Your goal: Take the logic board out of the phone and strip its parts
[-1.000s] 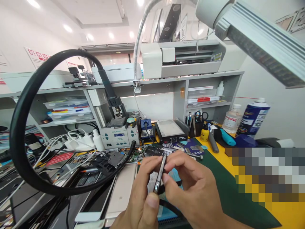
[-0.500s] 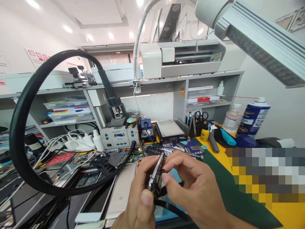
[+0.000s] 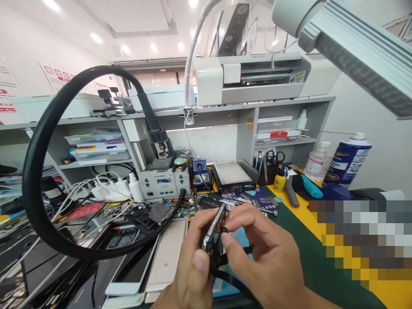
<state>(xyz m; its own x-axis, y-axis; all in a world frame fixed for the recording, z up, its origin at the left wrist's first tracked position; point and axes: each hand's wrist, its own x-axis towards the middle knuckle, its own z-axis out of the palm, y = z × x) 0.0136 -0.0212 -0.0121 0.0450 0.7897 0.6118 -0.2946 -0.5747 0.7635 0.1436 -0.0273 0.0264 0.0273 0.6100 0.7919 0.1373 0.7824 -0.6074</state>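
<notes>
My left hand [image 3: 196,262] grips a phone [image 3: 214,227] that stands tilted, nearly edge-on to me, its shiny metal frame towards my left thumb. The phone's far face is turned to the right and shows dark parts, too oblique to read. Against that face, the thumb and index finger of my right hand [image 3: 267,249] are pinched together around a small dark piece, mostly hidden. A black strap-like strip [image 3: 236,283] curves below the phone and passes under my right hand. Light blue material [image 3: 237,236] lies on the bench behind and beneath the hands.
Left of my hands lie several phones and panels, including a gold one [image 3: 165,257] and a white-framed one [image 3: 131,266]. A hot-air station [image 3: 164,182] with a looping black hose [image 3: 32,180] stands behind. A green mat [image 3: 322,257] extends right; a lamp [image 3: 357,56] hangs overhead.
The whole view has shifted slightly, with the scene moving a little to the right. Both hands keep nearly the same hold at the phone, and the right fingers stay pinched at its side.
</notes>
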